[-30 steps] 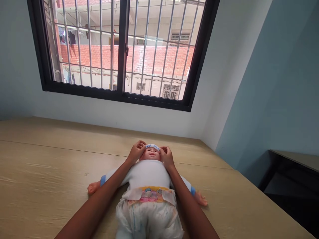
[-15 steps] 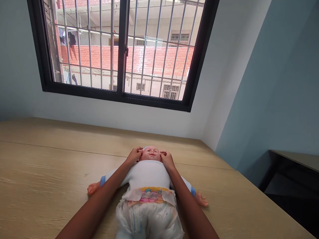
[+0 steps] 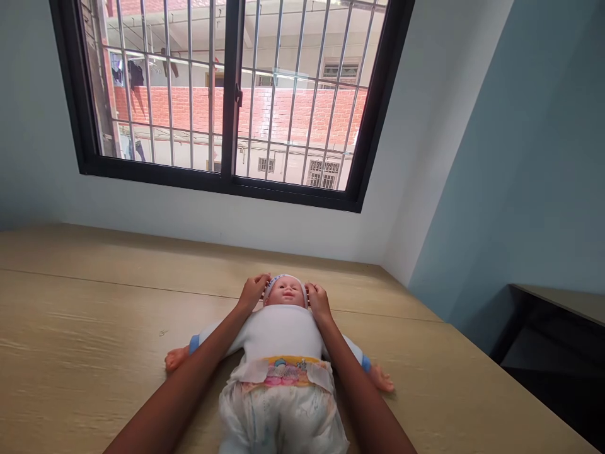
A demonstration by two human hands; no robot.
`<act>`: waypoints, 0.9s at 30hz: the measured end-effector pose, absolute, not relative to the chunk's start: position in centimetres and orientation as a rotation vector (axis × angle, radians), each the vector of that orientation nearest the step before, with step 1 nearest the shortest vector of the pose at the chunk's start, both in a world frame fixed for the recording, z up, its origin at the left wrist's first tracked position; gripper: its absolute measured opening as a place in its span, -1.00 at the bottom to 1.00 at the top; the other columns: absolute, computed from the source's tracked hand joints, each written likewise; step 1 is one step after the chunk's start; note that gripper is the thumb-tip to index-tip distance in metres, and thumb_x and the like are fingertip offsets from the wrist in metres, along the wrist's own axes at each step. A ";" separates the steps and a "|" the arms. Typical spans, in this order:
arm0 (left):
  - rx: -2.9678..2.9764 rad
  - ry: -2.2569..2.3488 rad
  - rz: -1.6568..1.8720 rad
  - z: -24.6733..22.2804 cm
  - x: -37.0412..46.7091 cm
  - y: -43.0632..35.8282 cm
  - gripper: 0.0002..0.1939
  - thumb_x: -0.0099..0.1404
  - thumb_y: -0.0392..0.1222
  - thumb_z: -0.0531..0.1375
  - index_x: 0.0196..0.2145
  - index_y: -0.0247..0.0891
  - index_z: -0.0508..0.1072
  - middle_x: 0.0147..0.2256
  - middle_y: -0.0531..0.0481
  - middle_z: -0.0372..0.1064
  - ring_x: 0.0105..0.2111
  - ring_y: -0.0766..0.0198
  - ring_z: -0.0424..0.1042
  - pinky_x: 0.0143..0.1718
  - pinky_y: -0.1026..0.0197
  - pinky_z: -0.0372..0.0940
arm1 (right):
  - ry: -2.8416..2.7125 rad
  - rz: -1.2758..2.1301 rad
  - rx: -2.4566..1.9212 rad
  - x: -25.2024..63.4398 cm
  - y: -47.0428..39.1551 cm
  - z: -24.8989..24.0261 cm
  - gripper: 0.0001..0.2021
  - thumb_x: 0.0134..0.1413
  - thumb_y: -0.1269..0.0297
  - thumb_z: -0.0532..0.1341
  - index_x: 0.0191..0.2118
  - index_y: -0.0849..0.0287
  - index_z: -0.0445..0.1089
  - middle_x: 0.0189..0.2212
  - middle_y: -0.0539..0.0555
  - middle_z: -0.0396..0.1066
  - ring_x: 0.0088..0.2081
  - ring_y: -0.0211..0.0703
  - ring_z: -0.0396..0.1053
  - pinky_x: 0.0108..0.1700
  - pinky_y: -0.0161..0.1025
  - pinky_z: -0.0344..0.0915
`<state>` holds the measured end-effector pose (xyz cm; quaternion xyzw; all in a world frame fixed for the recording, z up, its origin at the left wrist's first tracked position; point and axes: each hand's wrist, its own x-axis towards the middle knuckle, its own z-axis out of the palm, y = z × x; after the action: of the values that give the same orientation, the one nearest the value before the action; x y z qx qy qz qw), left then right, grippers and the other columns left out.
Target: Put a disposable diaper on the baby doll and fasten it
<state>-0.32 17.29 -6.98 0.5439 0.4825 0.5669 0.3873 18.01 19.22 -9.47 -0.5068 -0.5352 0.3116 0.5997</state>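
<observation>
A baby doll point(image 3: 283, 331) lies on its back on the table, in a white top with blue cuffs and a diaper point(image 3: 283, 403) with a colourful waistband. A white cap point(image 3: 278, 280) with blue marks sits round its head, its edge along the forehead. My left hand point(image 3: 254, 292) is beside the left of the cap, fingers bent and slightly apart, close to its edge. On the other side, my right hand point(image 3: 319, 300) has its fingers loosely curved by the cap's right edge. Whether the fingertips touch the cap is hard to see.
The pale wooden table point(image 3: 94, 334) runs back to a white wall under a barred, black-framed window point(image 3: 230, 94). A dark piece of furniture point(image 3: 558, 353) stands beyond the table's right edge. The doll's arms stretch out sideways under my forearms.
Both hands have shifted slightly outward and up from the doll's head, fingers loosened. More of the cap shows now, sitting around the forehead and sides of the face.
</observation>
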 end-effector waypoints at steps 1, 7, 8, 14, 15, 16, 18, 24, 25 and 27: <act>1.380 1.217 1.464 -6.8 -0.3 17.2 -0.58 0.04 0.16 0.09 -0.56 -0.29 0.41 -0.59 0.02 0.28 -0.54 0.28 0.28 -0.54 0.28 0.20 | -1.228 0.722 -1.168 18.0 19.1 -9.3 -0.66 -0.09 -0.05 0.08 -0.61 0.11 0.23 -0.64 0.01 0.32 -0.54 -0.18 0.22 -0.50 -0.30 0.11; 1.374 1.161 1.569 -6.4 -0.2 17.3 -0.50 0.06 0.24 0.07 -0.65 -0.30 0.39 -0.60 -0.04 0.31 -0.54 0.27 0.30 -0.54 0.27 0.23 | -1.214 0.711 -1.123 17.9 18.4 -8.5 -0.57 -0.06 -0.11 0.08 -0.69 0.12 0.18 -0.74 -0.06 0.15 -0.61 -0.23 0.11 -0.48 -0.28 0.08; 1.378 1.157 1.583 -6.4 -0.2 17.3 -0.49 0.07 0.24 0.07 -0.66 -0.30 0.38 -0.61 -0.05 0.31 -0.55 0.27 0.30 -0.54 0.26 0.22 | -1.219 0.707 -1.116 17.8 18.3 -8.4 -0.57 -0.05 -0.10 0.08 -0.70 0.12 0.16 -0.76 -0.07 0.12 -0.62 -0.24 0.08 -0.48 -0.28 0.08; 1.445 1.151 1.672 -6.3 -0.2 17.1 -0.56 0.10 0.18 0.09 -0.63 -0.26 0.37 -0.60 0.00 0.30 -0.51 0.27 0.28 -0.50 0.28 0.20 | -1.255 0.675 -1.059 17.5 17.7 -7.8 -0.71 -0.09 0.06 0.13 -0.63 0.14 0.31 -0.67 -0.04 0.28 -0.52 -0.20 0.22 -0.39 -0.28 0.14; 1.470 1.145 1.671 -6.3 -0.1 17.1 -0.59 0.08 0.15 0.12 -0.62 -0.26 0.38 -0.59 0.00 0.32 -0.49 0.27 0.29 -0.48 0.28 0.21 | -1.259 0.669 -1.048 17.5 17.7 -7.7 -0.75 -0.11 0.09 0.14 -0.60 0.15 0.34 -0.61 -0.02 0.34 -0.47 -0.18 0.26 -0.35 -0.28 0.17; 1.499 1.137 1.663 -6.2 -0.1 17.0 -0.64 0.06 0.12 0.15 -0.59 -0.25 0.40 -0.56 0.01 0.35 -0.46 0.26 0.30 -0.44 0.27 0.22 | -1.263 0.665 -1.038 17.5 17.6 -7.6 -0.78 -0.13 0.12 0.15 -0.57 0.15 0.37 -0.55 0.00 0.39 -0.42 -0.16 0.29 -0.32 -0.28 0.19; 1.555 1.114 1.627 -6.2 0.1 16.9 -0.72 0.01 0.05 0.21 -0.53 -0.25 0.46 -0.49 0.00 0.41 -0.43 0.26 0.33 -0.38 0.26 0.23 | -1.277 0.661 -1.021 17.5 17.6 -7.6 -0.83 -0.17 0.17 0.17 -0.50 0.16 0.41 -0.46 0.04 0.43 -0.34 -0.12 0.33 -0.26 -0.27 0.22; 1.603 1.070 1.516 -6.3 0.2 16.9 -0.66 0.07 0.08 0.15 -0.42 -0.26 0.50 -0.41 -0.03 0.47 -0.40 0.24 0.37 -0.39 0.26 0.22 | -1.300 0.713 -0.991 17.5 18.2 -8.2 -0.77 -0.09 0.15 0.15 -0.38 0.15 0.45 -0.34 0.09 0.48 -0.26 -0.08 0.38 -0.16 -0.22 0.26; 1.595 1.071 1.508 -6.4 0.2 16.9 -0.65 0.07 0.09 0.15 -0.42 -0.26 0.50 -0.41 -0.04 0.47 -0.40 0.23 0.37 -0.39 0.26 0.22 | -1.296 0.724 -0.988 17.5 18.4 -8.4 -0.76 -0.08 0.13 0.14 -0.37 0.15 0.46 -0.32 0.10 0.49 -0.25 -0.08 0.39 -0.15 -0.21 0.27; 1.571 1.079 1.497 -6.5 0.1 17.0 -0.64 0.05 0.11 0.17 -0.43 -0.27 0.48 -0.43 -0.04 0.45 -0.39 0.22 0.37 -0.40 0.26 0.22 | -1.285 0.744 -0.985 17.5 18.7 -8.7 -0.75 -0.09 0.12 0.15 -0.34 0.16 0.46 -0.29 0.12 0.50 -0.24 -0.07 0.40 -0.14 -0.21 0.28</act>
<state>0.07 17.01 -6.52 0.6069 0.4169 0.5784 0.3512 17.53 18.74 -8.71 -0.4300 -0.5607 0.3246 0.6288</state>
